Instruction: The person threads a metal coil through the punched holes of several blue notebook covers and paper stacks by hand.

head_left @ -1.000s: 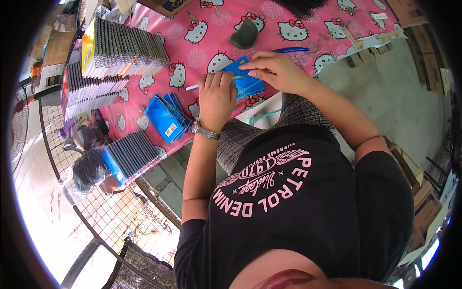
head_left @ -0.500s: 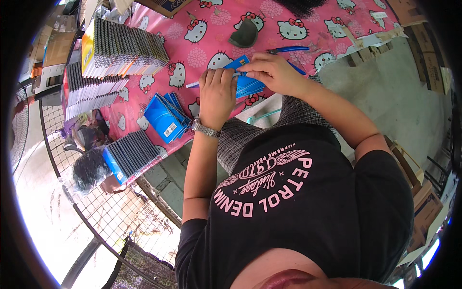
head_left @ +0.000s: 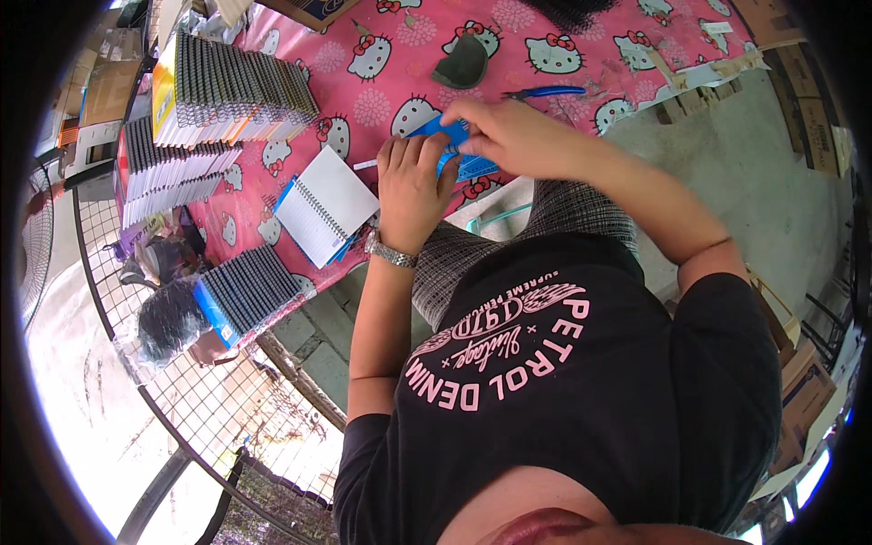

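Blue notebooks (head_left: 478, 167), pink cat-print tablecloth (head_left: 371, 107)

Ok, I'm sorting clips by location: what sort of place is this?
Probably a small, improvised workspace, though whether home or business I can't tell: stacks of spiral notebooks and a blue-handled tool sit on a pink-covered table, with cardboard boxes over at the right.

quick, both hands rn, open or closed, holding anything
Left hand: fingers curled by a thin white stick; grip cannot be told.
Right hand: fingers bent at the blue notebooks; whether closed on anything cannot be told.
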Available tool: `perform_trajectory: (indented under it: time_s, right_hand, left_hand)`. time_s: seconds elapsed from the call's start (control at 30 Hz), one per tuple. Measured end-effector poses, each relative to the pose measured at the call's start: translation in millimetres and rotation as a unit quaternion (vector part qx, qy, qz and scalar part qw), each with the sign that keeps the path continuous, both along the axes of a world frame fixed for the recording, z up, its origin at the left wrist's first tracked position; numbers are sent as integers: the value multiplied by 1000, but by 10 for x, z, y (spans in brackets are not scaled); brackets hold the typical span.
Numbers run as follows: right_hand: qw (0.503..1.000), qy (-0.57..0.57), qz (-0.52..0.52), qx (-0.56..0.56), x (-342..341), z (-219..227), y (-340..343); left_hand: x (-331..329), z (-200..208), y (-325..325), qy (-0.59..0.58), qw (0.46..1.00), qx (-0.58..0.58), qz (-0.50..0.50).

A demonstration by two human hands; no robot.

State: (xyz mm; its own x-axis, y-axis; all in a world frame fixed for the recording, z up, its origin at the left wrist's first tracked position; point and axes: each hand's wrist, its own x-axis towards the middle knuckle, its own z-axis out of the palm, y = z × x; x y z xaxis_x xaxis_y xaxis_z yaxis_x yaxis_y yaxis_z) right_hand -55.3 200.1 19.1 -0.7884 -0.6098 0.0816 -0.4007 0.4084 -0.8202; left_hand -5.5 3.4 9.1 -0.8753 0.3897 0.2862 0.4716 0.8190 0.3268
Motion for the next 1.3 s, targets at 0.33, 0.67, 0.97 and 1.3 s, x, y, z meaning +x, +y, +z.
perform_trajectory:
  time_s: [0.33, 0.67, 0.97, 1.3]
  right_hand:
    - [950, 210, 43, 228, -1144, -580, 62]
    - [861, -395, 177, -265, -657, -213, 354]
    - [952, -231, 181, -89, -663, -154, 296]
    - [897, -334, 202, -205, -594, -77, 272]
  left_hand:
    - [21, -17, 33, 79, 983, -110, 125]
    - [22, -150, 66, 9, 997, 19, 74]
    - [-1, -154, 87, -3, 996, 38, 82]
    - [32, -127, 71, -16, 993, 44, 108]
